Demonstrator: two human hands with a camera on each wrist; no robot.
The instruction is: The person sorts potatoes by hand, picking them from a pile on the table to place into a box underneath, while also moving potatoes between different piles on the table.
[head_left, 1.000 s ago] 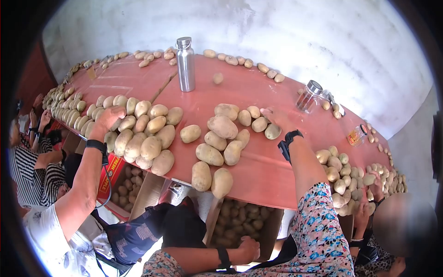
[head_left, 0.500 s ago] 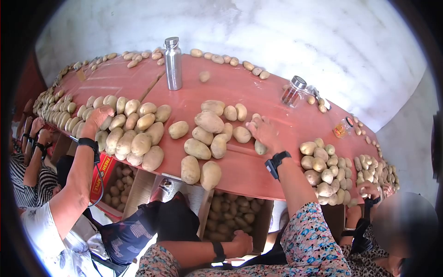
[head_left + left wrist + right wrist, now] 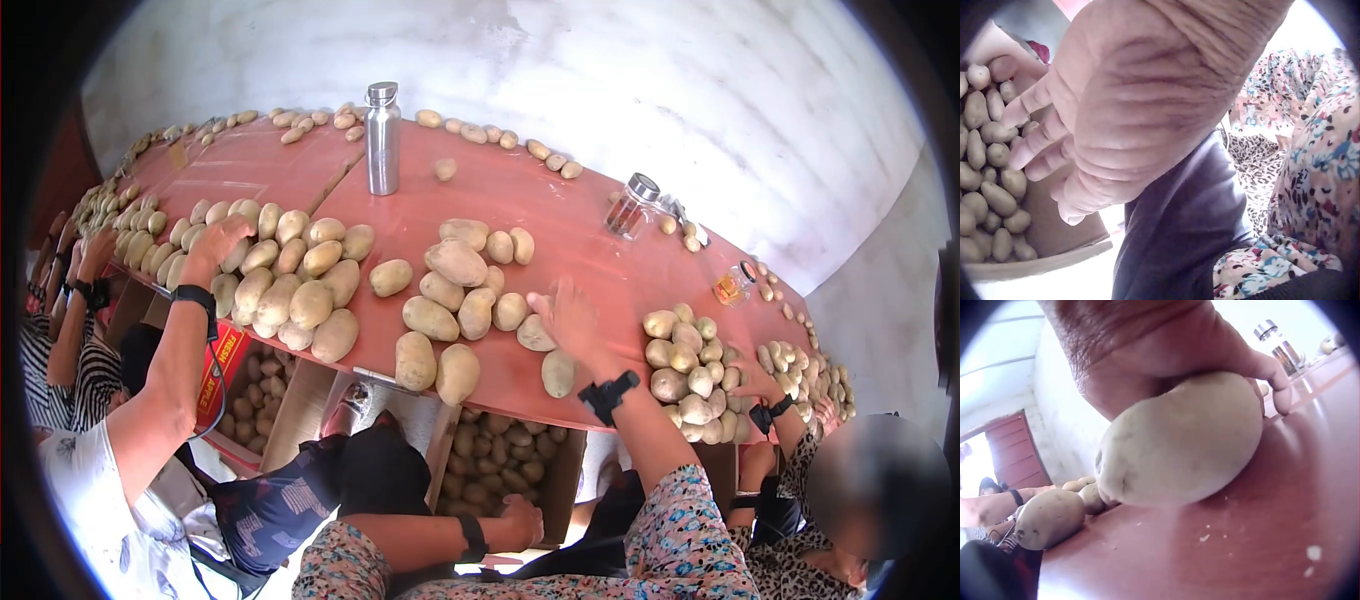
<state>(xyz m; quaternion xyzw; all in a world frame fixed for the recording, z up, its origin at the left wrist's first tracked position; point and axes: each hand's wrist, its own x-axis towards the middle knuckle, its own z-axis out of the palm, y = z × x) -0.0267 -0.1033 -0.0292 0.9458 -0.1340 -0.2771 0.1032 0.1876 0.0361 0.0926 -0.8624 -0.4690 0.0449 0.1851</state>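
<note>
In the head view, my right hand (image 3: pixel 572 322) is over the red table (image 3: pixel 620 380), its fingers spread. Beside its thumb lies one potato (image 3: pixel 536 333); another potato (image 3: pixel 558 373) sits nearer the front edge, by the wrist. The right wrist view shows a large potato (image 3: pixel 1179 444) close below the palm, partly hiding the hand (image 3: pixel 1160 356), with fingertips down at the tabletop. My left hand (image 3: pixel 520 522) hangs beside a cardboard box of potatoes below the table. Its fingers (image 3: pixel 1038 134) are loosely bent and hold nothing in the left wrist view.
Left of my right hand is a loose group of potatoes (image 3: pixel 456 262). Larger piles flank it, the left one (image 3: pixel 290 270) and right one (image 3: pixel 690 370), with other people's hands at both. A steel bottle (image 3: pixel 382 140) and two jars (image 3: pixel 632 207) stand farther back.
The head view has shifted slightly. My right hand has moved toward the table's front edge, and two potatoes now show beside it. Another person's hand has come onto the right pile.
</note>
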